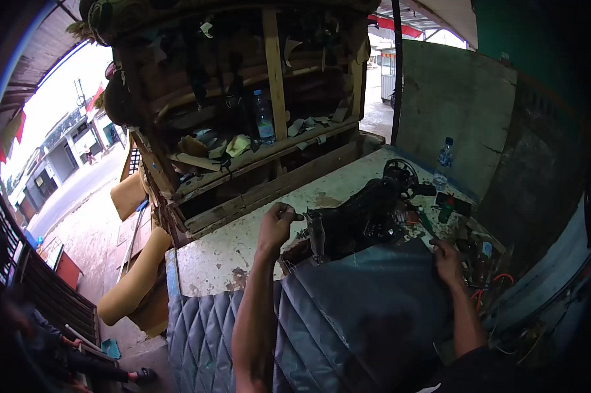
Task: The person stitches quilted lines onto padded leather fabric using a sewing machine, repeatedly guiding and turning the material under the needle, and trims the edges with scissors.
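A black sewing machine (354, 213) stands on the worn white table (210, 265). My left hand (279, 226) is beside the machine's needle end, its fingers curled together. Whatever may be between those fingertips is too small to make out. Dark grey leatherette (380, 281) spreads over the table's front, with diamond-quilted stitching (210, 334) toward the left and a smooth panel toward the right. At the smooth panel's right corner, my right hand (447, 259) pinches the edge. The needle and presser foot cannot be made out.
Behind the table is a wooden rack (276, 72) with scraps and a water bottle (263, 118). Another bottle (445, 160) stands beyond the handwheel (401, 177). Clutter (482, 252) lies at right. Foam rolls (138, 278) lean at left, and a seated person (53, 340) is lower left.
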